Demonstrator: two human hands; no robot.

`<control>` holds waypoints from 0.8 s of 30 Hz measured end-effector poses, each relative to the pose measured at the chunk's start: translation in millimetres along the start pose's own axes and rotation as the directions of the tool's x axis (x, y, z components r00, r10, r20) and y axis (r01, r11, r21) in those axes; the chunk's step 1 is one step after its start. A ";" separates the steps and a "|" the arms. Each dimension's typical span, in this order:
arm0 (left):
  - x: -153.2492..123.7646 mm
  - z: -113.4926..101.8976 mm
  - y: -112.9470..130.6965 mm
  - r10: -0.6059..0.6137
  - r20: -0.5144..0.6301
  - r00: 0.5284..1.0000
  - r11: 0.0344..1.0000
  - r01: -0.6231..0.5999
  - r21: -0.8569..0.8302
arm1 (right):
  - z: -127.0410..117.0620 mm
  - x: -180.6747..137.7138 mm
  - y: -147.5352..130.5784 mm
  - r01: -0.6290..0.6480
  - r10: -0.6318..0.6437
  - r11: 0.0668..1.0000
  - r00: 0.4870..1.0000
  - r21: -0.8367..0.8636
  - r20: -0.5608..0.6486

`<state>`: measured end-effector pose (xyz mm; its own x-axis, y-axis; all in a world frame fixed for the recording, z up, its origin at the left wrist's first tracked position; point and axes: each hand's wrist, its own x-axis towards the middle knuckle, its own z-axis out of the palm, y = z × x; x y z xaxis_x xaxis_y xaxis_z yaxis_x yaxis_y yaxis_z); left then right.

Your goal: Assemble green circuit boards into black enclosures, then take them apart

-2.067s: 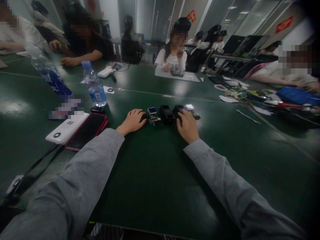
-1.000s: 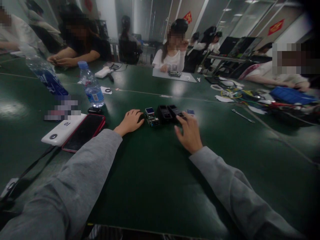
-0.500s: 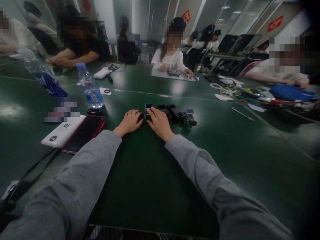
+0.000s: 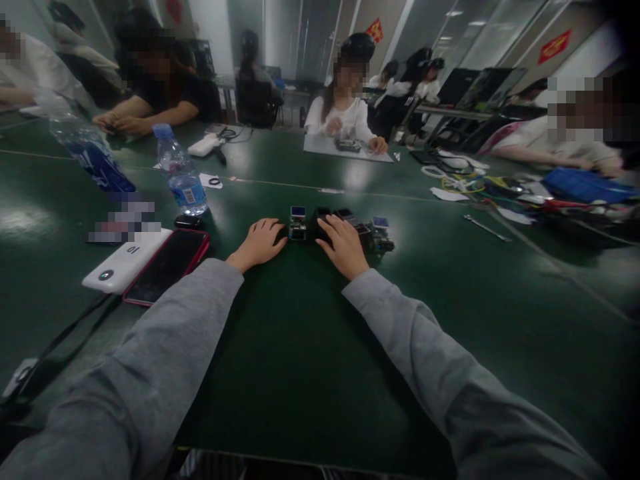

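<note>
A row of small electronic parts lies on the green table (image 4: 310, 347) in front of me. At its left end is a small circuit board with a blue screen (image 4: 297, 223). Black plastic housings (image 4: 363, 233) fill the middle, and a second board with a screen (image 4: 381, 233) is at the right end. My left hand (image 4: 259, 243) rests palm down left of the row, fingers bent over a small black part (image 4: 281, 234). My right hand (image 4: 343, 245) lies over the middle black housing, fingers curled on it and hiding most of it. Both arms wear grey sleeves.
A red-cased phone (image 4: 167, 265), a white power bank (image 4: 126, 259) and two water bottles (image 4: 181, 172) stand at my left. Cables, a blue tray (image 4: 583, 187) and a metal tool (image 4: 484, 227) lie at the right. Several other people sit working around the far side of the table.
My right hand left the right end of the row, went to the left board, then settled on the middle black housing. My left hand has stayed put.
</note>
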<state>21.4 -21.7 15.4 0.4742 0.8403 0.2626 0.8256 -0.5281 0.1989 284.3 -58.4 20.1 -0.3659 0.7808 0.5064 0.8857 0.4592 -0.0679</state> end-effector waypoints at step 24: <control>-0.4 -3.3 1.4 0.004 0.006 1.000 1.000 -0.004 -0.002 | -13.2 -16.4 25.4 -0.176 0.160 0.980 0.976 -0.095 -0.150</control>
<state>21.4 -23.2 18.7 0.4795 0.8390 0.2573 0.8232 -0.5316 0.1993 316.6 -65.1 21.4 -0.1720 0.7718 0.6121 0.9593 0.2724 -0.0739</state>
